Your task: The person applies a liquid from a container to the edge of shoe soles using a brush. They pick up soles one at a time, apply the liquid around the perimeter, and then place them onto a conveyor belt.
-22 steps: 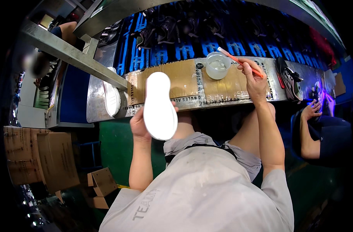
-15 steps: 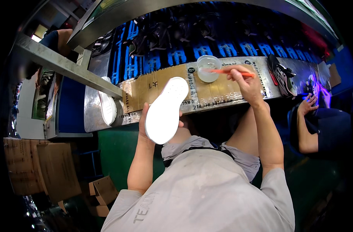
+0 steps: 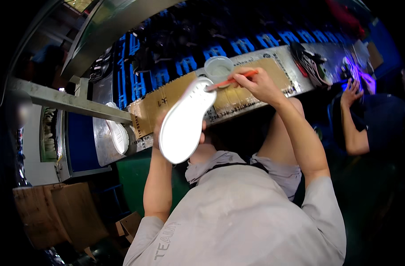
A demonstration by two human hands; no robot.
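Note:
My left hand (image 3: 157,133) is wrapped around a white shoe sole (image 3: 183,126), its thumb on one edge and fingertips showing at the other. The sole's broad end points toward me; bright glare washes out most of its face. Between the fingers and thumb of my right hand (image 3: 261,85) is a thin red-orange brush (image 3: 224,82). The brush's tip meets the far end of the sole, where small marks show; bristle detail is blurred. Just beyond the tip stands a clear plastic tub (image 3: 219,66) with whitish liquid in it.
Flattened cardboard (image 3: 167,103) covers part of the metal bench. Another white sole (image 3: 117,135) lies at left beneath a metal bar (image 3: 74,101). A dark shoe (image 3: 311,66) sits at right, near a co-worker's hand (image 3: 352,92). Blue conveyor racks (image 3: 242,45) run behind.
The brush has gone from over the tub to the far end of the sole, my right hand moving left with it. My left hand still holds the sole. The whole view has turned slightly.

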